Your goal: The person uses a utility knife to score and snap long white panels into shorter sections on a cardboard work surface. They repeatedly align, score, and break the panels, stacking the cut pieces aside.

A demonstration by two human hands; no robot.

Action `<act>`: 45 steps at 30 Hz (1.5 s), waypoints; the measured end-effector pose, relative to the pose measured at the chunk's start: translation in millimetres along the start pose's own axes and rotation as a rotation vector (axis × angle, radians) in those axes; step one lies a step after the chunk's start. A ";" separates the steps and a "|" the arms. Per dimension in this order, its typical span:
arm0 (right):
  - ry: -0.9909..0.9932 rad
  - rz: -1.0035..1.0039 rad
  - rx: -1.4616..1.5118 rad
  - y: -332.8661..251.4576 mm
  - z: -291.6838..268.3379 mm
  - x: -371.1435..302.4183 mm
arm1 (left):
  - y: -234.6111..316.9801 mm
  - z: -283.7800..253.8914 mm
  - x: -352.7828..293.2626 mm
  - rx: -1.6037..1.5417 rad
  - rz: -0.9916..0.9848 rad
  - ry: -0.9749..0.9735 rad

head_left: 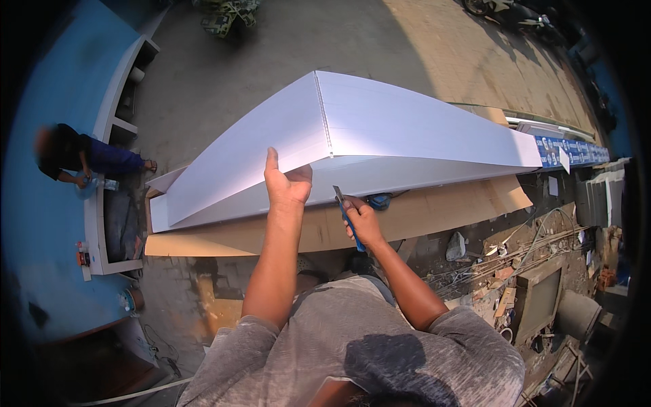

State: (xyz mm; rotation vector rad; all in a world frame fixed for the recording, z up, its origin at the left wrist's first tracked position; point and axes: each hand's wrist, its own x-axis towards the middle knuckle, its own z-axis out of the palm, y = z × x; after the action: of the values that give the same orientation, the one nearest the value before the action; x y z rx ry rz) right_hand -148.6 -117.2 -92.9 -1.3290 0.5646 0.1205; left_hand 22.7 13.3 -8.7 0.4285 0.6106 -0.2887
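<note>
A person's left hand (288, 184) pinches the near edge of a white panel (420, 125), thumb on top and other fingers partly hidden, where it peaks along 1 crease (322, 108) above brown cardboard (447, 209). The right hand (364, 222) wraps its fingers around a blue utility knife (344, 209) (blade bared), pointing toward the panel

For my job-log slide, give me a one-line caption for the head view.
Left hand holds a bent white panel; right hand grips a blue utility knife nearby.

Head-worn fisheye looks down; left hand (288, 188) and right hand (364, 224) are near.
</note>
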 end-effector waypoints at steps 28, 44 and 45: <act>-0.200 -0.262 0.567 -78.3 40.7 58.1 | -9.3 7.8 -20.8 -0.049 0.050 -0.022; -0.420 -0.432 0.242 -60.9 44.2 -35.8 | 14.9 13.6 -4.1 -0.073 0.089 -0.053; -0.345 -0.361 0.271 -52.4 41.2 -43.4 | 20.7 19.1 -0.6 -0.081 0.092 -0.044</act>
State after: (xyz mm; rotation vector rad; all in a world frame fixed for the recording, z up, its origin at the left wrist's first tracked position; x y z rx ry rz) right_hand -152.0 -81.9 -21.7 -1.0936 0.0413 -0.0239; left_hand 39.5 22.5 12.0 0.3699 0.5558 -0.1842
